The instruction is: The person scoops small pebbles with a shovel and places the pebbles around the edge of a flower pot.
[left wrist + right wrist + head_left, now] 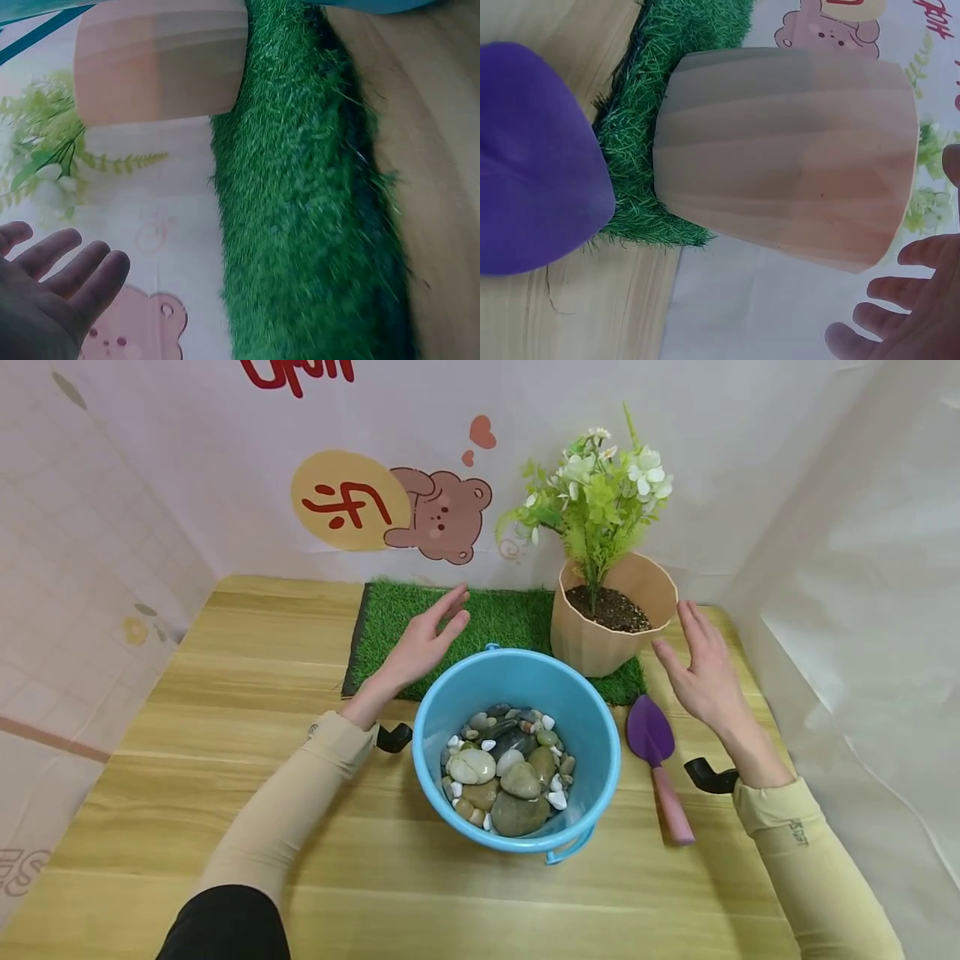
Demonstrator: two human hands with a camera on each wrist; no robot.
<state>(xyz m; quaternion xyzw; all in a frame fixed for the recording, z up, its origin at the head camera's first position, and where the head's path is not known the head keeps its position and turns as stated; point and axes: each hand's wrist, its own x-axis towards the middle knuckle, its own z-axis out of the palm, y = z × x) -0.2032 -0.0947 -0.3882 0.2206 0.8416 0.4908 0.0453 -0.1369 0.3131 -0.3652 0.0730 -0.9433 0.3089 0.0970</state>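
My left hand (420,647) hovers above the left part of the artificial grass mat (480,618), fingers extended and nothing held. On the right, my right hand (707,672) is beside the peach flowerpot (588,647), fingers straight and fingertips close to its rim. Dark soil (611,608) and an upright plant with white flowers (600,497) fill the pot, which stands on the mat's right end. Between my arms sits a blue bucket (427,752) holding pebbles (517,781) of several sizes. In the right wrist view, the pot's ribbed side (787,150) shows near my fingers (889,291).
A purple trowel (651,731) with a pink handle lies right of the bucket, its blade toward the mat. The wooden table (225,710) meets a white printed backdrop (247,485) at the back, and white sheeting (862,652) hangs at the right.
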